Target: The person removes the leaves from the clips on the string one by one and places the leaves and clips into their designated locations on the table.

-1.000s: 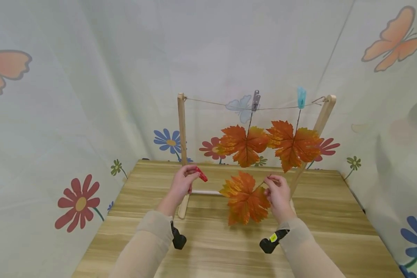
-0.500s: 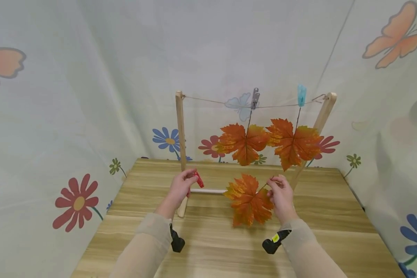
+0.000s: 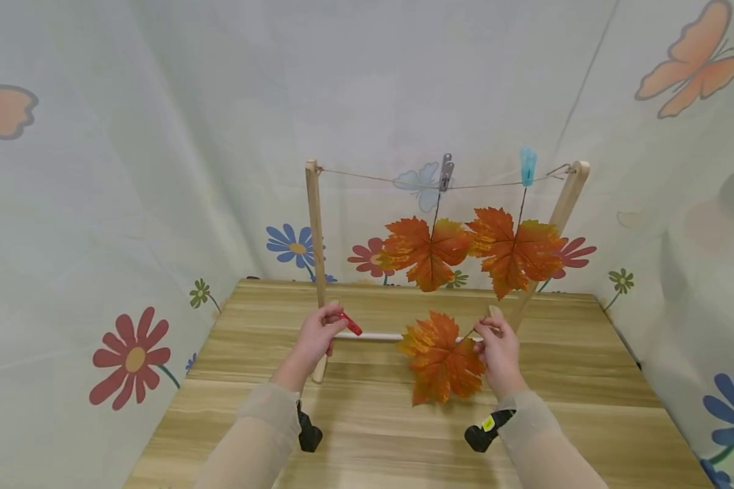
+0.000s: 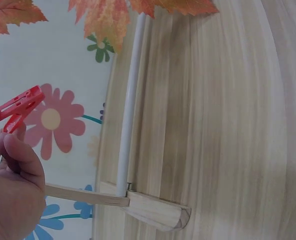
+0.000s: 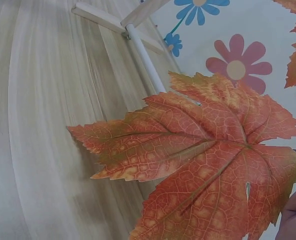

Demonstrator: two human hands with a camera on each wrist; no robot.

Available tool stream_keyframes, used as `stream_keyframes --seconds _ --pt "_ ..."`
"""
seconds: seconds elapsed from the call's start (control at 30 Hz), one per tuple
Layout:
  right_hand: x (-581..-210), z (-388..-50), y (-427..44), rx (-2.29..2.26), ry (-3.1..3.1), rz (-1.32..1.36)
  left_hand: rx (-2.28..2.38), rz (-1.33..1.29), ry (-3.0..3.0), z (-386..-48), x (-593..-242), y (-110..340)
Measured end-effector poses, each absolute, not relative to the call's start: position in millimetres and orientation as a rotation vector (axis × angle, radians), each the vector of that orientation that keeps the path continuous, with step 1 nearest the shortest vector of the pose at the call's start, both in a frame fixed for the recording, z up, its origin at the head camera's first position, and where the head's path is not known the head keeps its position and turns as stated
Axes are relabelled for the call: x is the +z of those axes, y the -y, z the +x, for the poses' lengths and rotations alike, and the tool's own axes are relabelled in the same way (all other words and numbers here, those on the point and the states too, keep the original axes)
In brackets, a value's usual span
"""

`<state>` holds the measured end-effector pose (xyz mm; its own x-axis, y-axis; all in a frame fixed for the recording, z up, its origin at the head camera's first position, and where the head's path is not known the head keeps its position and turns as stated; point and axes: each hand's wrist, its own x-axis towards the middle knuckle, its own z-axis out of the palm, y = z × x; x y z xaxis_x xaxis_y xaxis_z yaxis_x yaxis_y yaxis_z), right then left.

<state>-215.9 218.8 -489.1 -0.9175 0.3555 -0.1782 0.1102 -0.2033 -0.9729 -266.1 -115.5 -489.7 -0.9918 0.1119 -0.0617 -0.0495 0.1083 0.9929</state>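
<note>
My left hand (image 3: pixel 316 337) pinches a red clothespin (image 3: pixel 351 324) between thumb and fingers, near the left post. In the left wrist view the clothespin (image 4: pixel 25 102) points up and away from the fingertips. Over the table, my right hand (image 3: pixel 500 350) holds an orange artificial maple leaf (image 3: pixel 443 356) by its thin stem, the blade spreading to the left. That leaf (image 5: pixel 203 150) fills much of the right wrist view, where only a bit of the hand shows at the edge. Two similar leaves hang behind, the left leaf (image 3: pixel 428 251) from a grey clothespin (image 3: pixel 446 173), the right leaf (image 3: pixel 514 251) from a blue clothespin (image 3: pixel 528 167).
A string (image 3: pixel 367 177) runs between a left wooden post (image 3: pixel 315 231) and a right wooden post (image 3: pixel 569 197). Low between them lies a white rod (image 3: pixel 373 336). The stand is on a wood-grain table (image 3: pixel 379 435), before a curtain (image 3: pixel 220 136) printed with flowers and butterflies.
The held leaf has moved slightly down and to the right with my right hand. My left hand has lowered a little, and the red clothespin's tilt has shifted. The hanging leaves stay on the string.
</note>
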Motion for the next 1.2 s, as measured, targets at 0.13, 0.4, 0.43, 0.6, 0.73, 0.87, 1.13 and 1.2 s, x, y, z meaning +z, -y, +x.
stream_keyframes --seconds 0.13,0.4,0.43,0.6,0.73,0.87,1.13,1.2 --pt "-491.3 -214.2 -219.1 2.245 1.85 -0.574 1.982 0.046 -2.263 -264.0 -499.4 116.4" --pt "-501.3 -208.5 -218.4 2.264 1.785 -0.618 1.892 0.032 -2.293 -259.6 -515.4 119.5" --pt "-502.7 -207.5 -218.6 2.264 1.788 -0.627 1.883 0.035 -2.299 -259.3 -517.6 120.1" --pt "-509.3 -205.3 -220.9 2.266 1.776 -0.655 1.857 0.064 -2.34 -258.4 -527.4 123.1" --pt "-515.4 -205.6 -223.8 2.265 1.755 -0.682 1.862 0.069 -2.331 -257.3 -532.4 124.6" --pt "-520.7 -204.7 -225.9 2.268 1.753 -0.713 1.877 0.082 -2.302 -255.6 -537.3 126.2" --pt "-528.4 -200.5 -226.5 2.292 1.716 -0.724 1.849 0.07 -2.315 -249.9 -548.0 130.6" --pt "-530.3 -200.0 -226.5 2.297 1.719 -0.731 1.846 0.069 -2.328 -248.8 -551.8 132.4"
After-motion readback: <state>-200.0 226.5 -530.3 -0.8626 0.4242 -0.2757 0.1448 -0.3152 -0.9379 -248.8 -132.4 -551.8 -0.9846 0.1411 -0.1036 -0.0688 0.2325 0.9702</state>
